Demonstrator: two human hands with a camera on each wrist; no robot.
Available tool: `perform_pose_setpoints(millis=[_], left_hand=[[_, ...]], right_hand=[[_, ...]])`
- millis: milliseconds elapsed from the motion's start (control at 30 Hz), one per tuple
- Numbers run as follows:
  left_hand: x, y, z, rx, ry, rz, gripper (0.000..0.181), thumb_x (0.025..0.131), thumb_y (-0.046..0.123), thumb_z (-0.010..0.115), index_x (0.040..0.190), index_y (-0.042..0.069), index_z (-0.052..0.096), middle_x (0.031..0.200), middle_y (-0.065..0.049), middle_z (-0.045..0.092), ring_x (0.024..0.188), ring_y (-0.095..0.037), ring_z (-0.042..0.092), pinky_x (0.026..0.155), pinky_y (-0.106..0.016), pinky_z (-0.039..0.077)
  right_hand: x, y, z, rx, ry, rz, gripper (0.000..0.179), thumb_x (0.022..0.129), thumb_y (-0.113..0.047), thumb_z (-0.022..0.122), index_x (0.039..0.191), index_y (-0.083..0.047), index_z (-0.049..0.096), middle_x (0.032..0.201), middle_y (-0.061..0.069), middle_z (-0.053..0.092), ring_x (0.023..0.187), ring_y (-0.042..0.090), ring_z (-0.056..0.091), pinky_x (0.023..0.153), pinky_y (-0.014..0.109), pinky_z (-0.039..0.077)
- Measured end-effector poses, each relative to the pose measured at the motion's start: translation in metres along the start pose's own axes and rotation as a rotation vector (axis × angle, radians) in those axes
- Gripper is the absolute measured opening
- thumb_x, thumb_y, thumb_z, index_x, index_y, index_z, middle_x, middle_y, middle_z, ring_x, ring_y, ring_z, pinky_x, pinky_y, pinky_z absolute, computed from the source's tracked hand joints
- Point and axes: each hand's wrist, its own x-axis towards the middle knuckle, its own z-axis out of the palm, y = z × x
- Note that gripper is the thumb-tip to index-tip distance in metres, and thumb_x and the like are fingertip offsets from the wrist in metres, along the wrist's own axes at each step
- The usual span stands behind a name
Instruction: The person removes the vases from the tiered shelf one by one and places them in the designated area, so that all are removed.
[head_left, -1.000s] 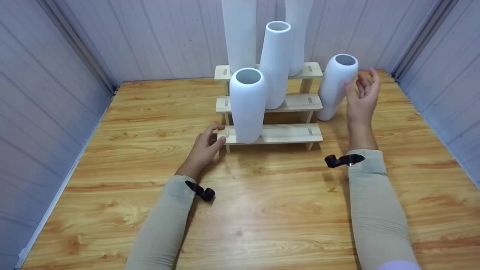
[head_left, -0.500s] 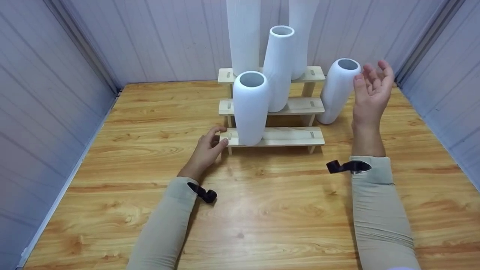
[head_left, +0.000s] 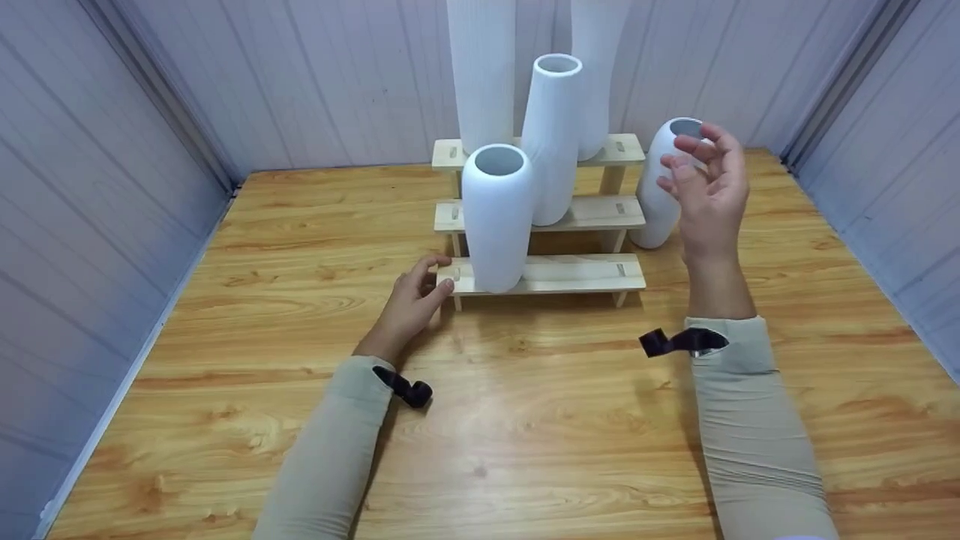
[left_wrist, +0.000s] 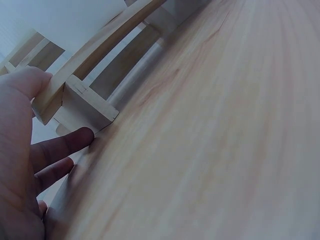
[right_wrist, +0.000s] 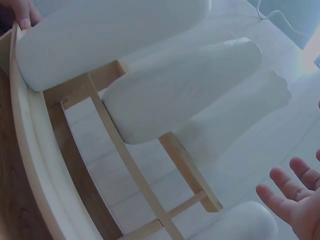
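Note:
My left hand (head_left: 409,304) holds the left end of the lowest tier of a three-tier wooden display stand (head_left: 581,274). Its thumb lies at the board's edge in the left wrist view, the other fingers beside the leg (left_wrist: 85,105). On that tier stands a white vase (head_left: 496,225), upright, left of the middle. A slimmer white vase (head_left: 551,150) is on the middle tier. My right hand (head_left: 712,199) is raised with loosely bent fingers, nothing in it, overlapping a white vase (head_left: 654,202) on the table to the stand's right.
Two tall white vases, one left (head_left: 482,75) and one right (head_left: 598,82), stand on the top tier, their tops cut off by the frame. Panelled walls (head_left: 337,82) enclose the wooden table (head_left: 480,420) at the back and sides.
My right hand drew up and right from the vase beside the stand, then swung back left in front of it. My left hand and the vases have stayed put.

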Motion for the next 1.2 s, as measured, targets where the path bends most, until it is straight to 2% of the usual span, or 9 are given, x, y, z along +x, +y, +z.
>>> perform_pose_setpoints(millis=[167,267,433,600,733,967,1033,1200], left_hand=[[0.001,-0.001,0.000,0.006,-0.004,0.003,0.035,0.103,0.027,0.059,0.137,0.022,0.052,0.121,-0.017,0.067,0.114,-0.035,0.064,0.100,-0.052,0.046],[0.001,-0.001,0.001,0.011,-0.004,0.001,0.035,0.103,0.028,0.059,0.137,0.022,0.053,0.120,-0.016,0.068,0.113,-0.034,0.064,0.100,-0.052,0.045],[0.001,0.000,0.000,0.004,0.003,0.003,0.035,0.102,0.027,0.059,0.137,0.021,0.053,0.119,-0.017,0.069,0.113,-0.035,0.064,0.101,-0.052,0.044],[0.001,-0.001,0.000,-0.005,0.003,0.014,0.035,0.102,0.025,0.059,0.136,0.020,0.053,0.119,-0.017,0.069,0.113,-0.034,0.065,0.100,-0.050,0.047],[0.002,-0.003,0.000,-0.012,0.001,0.021,0.034,0.102,0.024,0.059,0.136,0.019,0.053,0.118,-0.018,0.068,0.112,-0.033,0.065,0.098,-0.050,0.048],[0.001,-0.002,0.000,0.014,0.001,-0.006,0.036,0.103,0.028,0.059,0.137,0.022,0.053,0.117,-0.014,0.069,0.114,-0.032,0.063,0.101,-0.050,0.044],[0.001,-0.001,0.000,0.009,0.000,0.000,0.036,0.103,0.027,0.059,0.137,0.021,0.053,0.117,-0.015,0.069,0.113,-0.032,0.064,0.101,-0.050,0.045],[0.001,-0.001,0.000,0.016,-0.001,0.009,0.035,0.103,0.026,0.059,0.137,0.020,0.052,0.117,-0.016,0.070,0.113,-0.032,0.065,0.101,-0.051,0.044]], right_hand=[[-0.006,0.004,0.008,-0.028,-0.093,0.008,0.045,0.093,-0.008,0.064,0.135,-0.002,0.052,0.122,0.023,0.059,0.102,0.030,0.064,0.080,0.031,0.056],[-0.008,0.007,0.012,-0.042,-0.127,0.023,0.046,0.092,-0.007,0.064,0.136,0.001,0.051,0.123,0.027,0.057,0.100,0.028,0.065,0.077,0.029,0.056],[-0.013,0.011,0.020,-0.081,-0.178,0.064,0.046,0.093,-0.011,0.066,0.136,-0.004,0.051,0.122,0.020,0.059,0.102,0.027,0.065,0.080,0.029,0.056],[-0.019,0.014,0.027,-0.136,-0.235,0.118,0.049,0.095,-0.016,0.067,0.139,-0.008,0.049,0.127,0.019,0.057,0.111,0.034,0.061,0.086,0.030,0.055],[-0.022,0.018,0.032,-0.139,-0.266,0.141,0.049,0.094,-0.015,0.068,0.139,-0.009,0.049,0.128,0.017,0.056,0.113,0.033,0.060,0.087,0.030,0.055],[-0.027,0.026,0.040,-0.110,-0.307,0.121,0.049,0.093,-0.013,0.068,0.138,-0.007,0.050,0.124,0.013,0.059,0.112,0.039,0.058,0.081,0.031,0.056],[-0.029,0.027,0.041,-0.121,-0.319,0.138,0.048,0.093,-0.013,0.067,0.138,-0.007,0.049,0.126,0.013,0.058,0.112,0.036,0.059,0.083,0.031,0.055],[-0.033,0.030,0.044,-0.150,-0.347,0.180,0.053,0.094,-0.016,0.067,0.141,-0.006,0.045,0.131,0.017,0.055,0.117,0.037,0.057,0.089,0.031,0.054]])
